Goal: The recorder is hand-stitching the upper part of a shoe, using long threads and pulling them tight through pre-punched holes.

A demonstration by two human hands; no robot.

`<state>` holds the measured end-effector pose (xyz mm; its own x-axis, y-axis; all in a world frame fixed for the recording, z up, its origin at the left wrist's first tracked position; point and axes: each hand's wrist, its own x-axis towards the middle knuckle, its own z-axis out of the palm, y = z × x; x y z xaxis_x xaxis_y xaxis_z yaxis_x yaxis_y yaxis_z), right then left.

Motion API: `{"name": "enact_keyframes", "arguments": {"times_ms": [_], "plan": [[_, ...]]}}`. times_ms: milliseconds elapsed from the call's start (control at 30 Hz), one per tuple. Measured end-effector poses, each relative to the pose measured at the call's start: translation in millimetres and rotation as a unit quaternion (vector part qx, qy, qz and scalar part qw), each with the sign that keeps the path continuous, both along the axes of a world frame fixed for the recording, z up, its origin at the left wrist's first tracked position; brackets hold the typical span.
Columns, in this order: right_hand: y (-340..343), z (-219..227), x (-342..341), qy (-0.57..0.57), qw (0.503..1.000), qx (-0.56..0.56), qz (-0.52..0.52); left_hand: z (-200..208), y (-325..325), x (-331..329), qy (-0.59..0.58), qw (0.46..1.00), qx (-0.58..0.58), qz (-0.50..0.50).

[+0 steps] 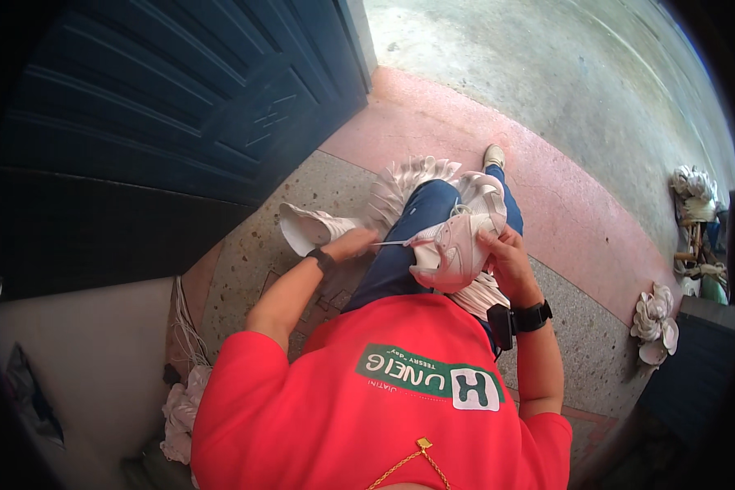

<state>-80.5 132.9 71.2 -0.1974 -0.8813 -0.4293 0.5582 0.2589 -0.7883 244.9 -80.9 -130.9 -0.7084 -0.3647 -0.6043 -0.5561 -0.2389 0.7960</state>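
A white shoe upper with punched holes and a looped lace near its top lies across my lap on the blue jeans. My right hand grips its right edge, thumb on the outer face. My left hand pinches a thin white lace stretched taut between it and the upper. Some of the left fingers are blurred. Beside that hand rests another curved white upper. Behind my knee fans a row of stacked white uppers, and more white pieces show under my right forearm.
A dark blue panelled door stands at the left. Loose white cords hang above a pile of white pieces at lower left. At the right, bundles of uppers lie on the floor near a wooden stand.
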Motion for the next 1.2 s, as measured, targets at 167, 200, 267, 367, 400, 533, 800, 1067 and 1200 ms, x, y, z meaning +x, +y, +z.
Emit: {"name": "enact_keyframes", "arguments": {"times_ms": [167,200,267,367,400,533,800,1067,1200], "plan": [[37.2,-38.7,-42.3,-0.013,0.998,-0.032,-0.053,104.6,-43.4,4.7,-0.035,0.989,-0.136,-0.053],[39.0,-39.6,-45.2,-0.018,0.996,-0.047,-0.069,132.6,-39.2,-2.1,0.012,0.991,-0.124,-0.037],[43.8,-45.2,-57.2,-0.013,0.99,-0.085,-0.111,184.4,-26.1,-35.4,0.088,0.99,-0.106,-0.036],[43.0,-50.6,-78.0,-0.002,0.987,-0.11,-0.12,221.2,26.0,-101.7,0.198,0.956,-0.194,-0.097],[41.9,-51.4,-83.1,-0.001,0.987,-0.113,-0.118,223.8,44.6,-124.5,0.24,0.934,-0.232,-0.129],[47.6,-52.4,-93.9,0.015,0.985,-0.079,-0.153,179.2,89.9,-169.8,0.251,0.849,-0.4,-0.236],[145.0,-93.6,-75.7,-0.092,0.935,0.177,-0.294,214.9,94.8,-174.4,0.21,0.841,-0.488,-0.102],[90.6,-151.7,19.9,-0.315,0.897,0.219,-0.22,225.6,99.6,-163.1,0.159,0.838,-0.418,-0.312],[99.8,-124.5,8.6,-0.216,0.917,0.217,-0.257,178.4,117.4,-162.1,0.127,0.79,-0.504,-0.327]]}}
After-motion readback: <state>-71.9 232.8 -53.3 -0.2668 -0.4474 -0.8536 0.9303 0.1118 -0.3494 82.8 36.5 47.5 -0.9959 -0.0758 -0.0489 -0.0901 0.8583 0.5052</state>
